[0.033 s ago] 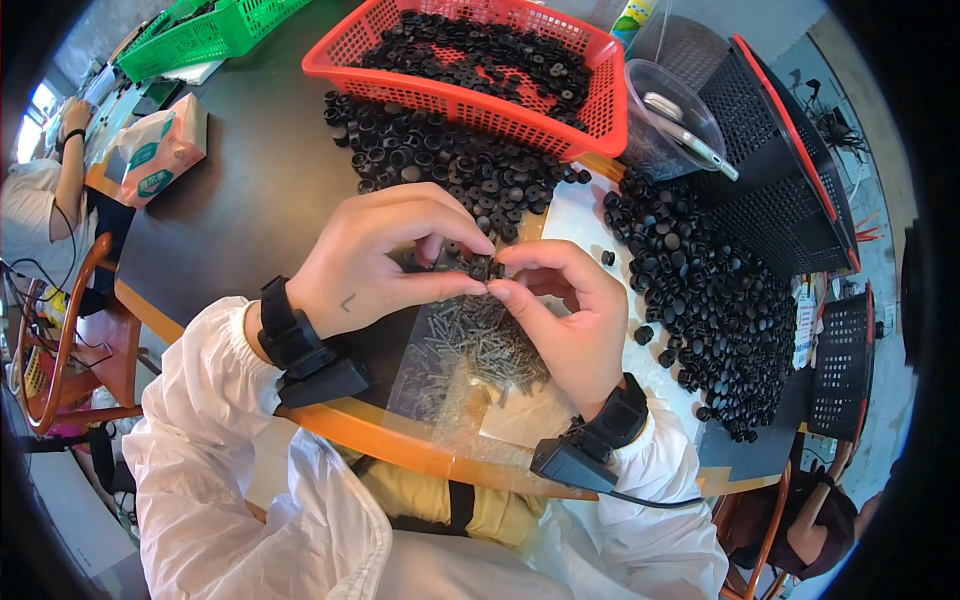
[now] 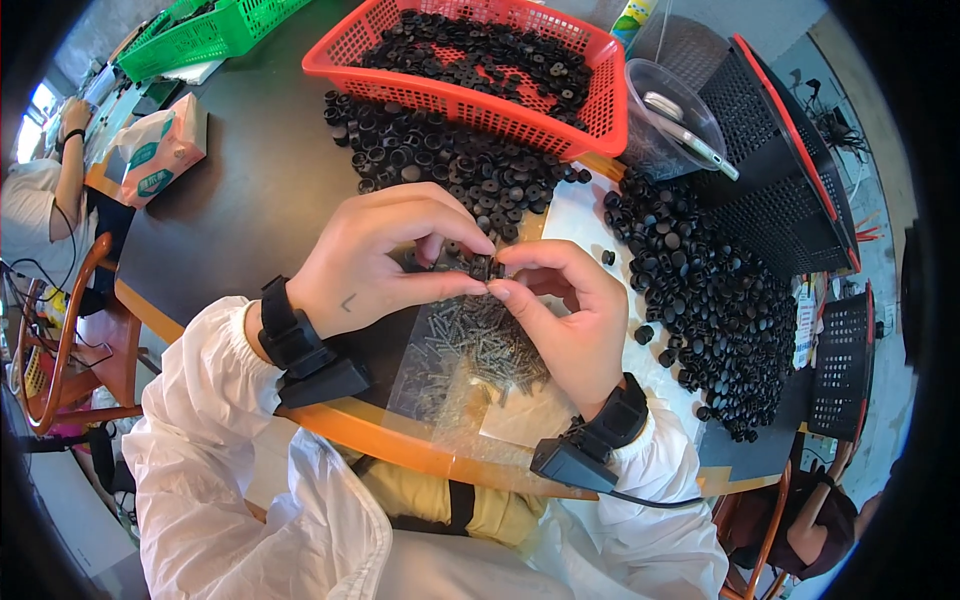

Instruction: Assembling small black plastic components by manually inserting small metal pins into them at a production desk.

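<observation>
My left hand (image 2: 375, 250) and my right hand (image 2: 572, 315) meet over the table, thumb and fingers pinched. Between their fingertips is a small black plastic part (image 2: 486, 268); its far side is hidden, and whether it is one piece or two pressed together I cannot tell. Right below lies a heap of small metal screws (image 2: 475, 350) on clear plastic. Beyond my fingers spreads a pile of black ring-shaped parts (image 2: 430, 150). To the right of my right hand, round black caps (image 2: 700, 300) are heaped, partly on white paper (image 2: 590, 215).
A red basket (image 2: 455, 98) of flat black discs stands at the back. Right of it are a clear tub (image 2: 665, 150) with a phone-like device and black baskets (image 2: 770, 180). A tissue pack (image 2: 165, 150) and green basket (image 2: 210, 40) sit left. Other people are at both sides.
</observation>
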{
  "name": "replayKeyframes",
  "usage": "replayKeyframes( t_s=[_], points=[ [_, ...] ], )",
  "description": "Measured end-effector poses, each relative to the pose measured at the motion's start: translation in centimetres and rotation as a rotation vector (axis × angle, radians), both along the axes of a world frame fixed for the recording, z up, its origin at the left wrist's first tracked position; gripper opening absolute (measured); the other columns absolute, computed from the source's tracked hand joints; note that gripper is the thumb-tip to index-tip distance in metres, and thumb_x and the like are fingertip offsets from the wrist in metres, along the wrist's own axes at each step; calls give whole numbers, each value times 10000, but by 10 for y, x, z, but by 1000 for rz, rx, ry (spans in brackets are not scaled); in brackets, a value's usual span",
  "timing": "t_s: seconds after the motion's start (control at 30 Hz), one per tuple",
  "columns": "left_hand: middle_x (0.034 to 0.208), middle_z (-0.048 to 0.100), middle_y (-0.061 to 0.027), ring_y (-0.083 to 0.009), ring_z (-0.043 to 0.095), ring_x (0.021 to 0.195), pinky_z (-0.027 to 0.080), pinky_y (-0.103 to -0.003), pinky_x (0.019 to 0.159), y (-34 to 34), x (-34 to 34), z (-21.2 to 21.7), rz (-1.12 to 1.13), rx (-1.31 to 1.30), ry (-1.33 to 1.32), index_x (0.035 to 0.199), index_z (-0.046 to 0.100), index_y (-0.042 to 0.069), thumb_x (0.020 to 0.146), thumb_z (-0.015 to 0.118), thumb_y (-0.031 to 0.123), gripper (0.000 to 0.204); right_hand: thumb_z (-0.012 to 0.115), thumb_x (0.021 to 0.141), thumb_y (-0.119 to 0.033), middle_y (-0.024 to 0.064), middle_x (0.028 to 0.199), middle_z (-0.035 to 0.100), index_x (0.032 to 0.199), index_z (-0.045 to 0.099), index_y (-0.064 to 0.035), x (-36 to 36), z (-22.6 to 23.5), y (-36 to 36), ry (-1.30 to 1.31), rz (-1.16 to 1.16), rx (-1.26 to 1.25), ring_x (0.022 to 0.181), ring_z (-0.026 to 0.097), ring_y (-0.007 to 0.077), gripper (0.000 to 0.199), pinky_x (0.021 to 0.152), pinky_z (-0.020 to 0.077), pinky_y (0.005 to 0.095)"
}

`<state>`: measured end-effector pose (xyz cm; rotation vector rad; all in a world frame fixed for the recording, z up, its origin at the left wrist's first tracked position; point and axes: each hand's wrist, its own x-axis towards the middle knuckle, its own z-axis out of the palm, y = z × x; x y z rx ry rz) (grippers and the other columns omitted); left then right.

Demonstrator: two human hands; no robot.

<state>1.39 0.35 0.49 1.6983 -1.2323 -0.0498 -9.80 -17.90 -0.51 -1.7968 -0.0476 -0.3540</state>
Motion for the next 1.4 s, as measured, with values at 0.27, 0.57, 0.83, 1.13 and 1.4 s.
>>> replayKeyframes(
  t_s=[0.27, 0.57, 0.83, 1.13, 1.4],
  points=[
    [934, 669, -72, -126, 555, 658, 461, -247, 578, 0, 0, 0, 7, -18, 0, 967, 702, 50, 687, 830, 73, 309, 738, 800, -3, 57, 928, 678, 1006, 678, -22, 4, -2, -4, -27, 24, 53, 795, 662, 113, 215, 711, 533, 237],
    [918, 681, -69, -105, 587, 658, 469, -227, 568, -3, -7, 0, 55, -81, -10, 964, 730, 51, 654, 847, 67, 332, 738, 796, 16, 66, 930, 671, 971, 678, 1, -2, 2, 1, -73, -31, 162, 811, 658, 112, 186, 698, 519, 232],
    [914, 682, -74, -106, 587, 659, 469, -228, 567, -2, -7, 2, 45, -72, -38, 967, 729, 50, 655, 845, 59, 334, 765, 789, -21, 51, 880, 653, 911, 646, 1, -1, 3, 4, -53, -31, 182, 778, 637, 95, 172, 689, 516, 229],
    [946, 695, -96, -186, 659, 780, 524, -279, 651, -4, -1, -5, -18, -161, -143, 972, 734, 59, 637, 822, 8, 350, 781, 782, -50, 32, 872, 631, 916, 615, -6, 1, -1, 2, -35, 47, 265, 782, 621, 91, 217, 722, 525, 245],
    [721, 513, 28, -150, 524, 629, 459, -264, 614, -2, -6, 7, 22, -104, -401, 919, 753, 113, 596, 832, 63, 336, 801, 721, -50, 19, 901, 635, 1067, 707, -61, 5, -1, -10, 141, 268, 239, 857, 556, 109, 359, 767, 463, 248]
  ],
)
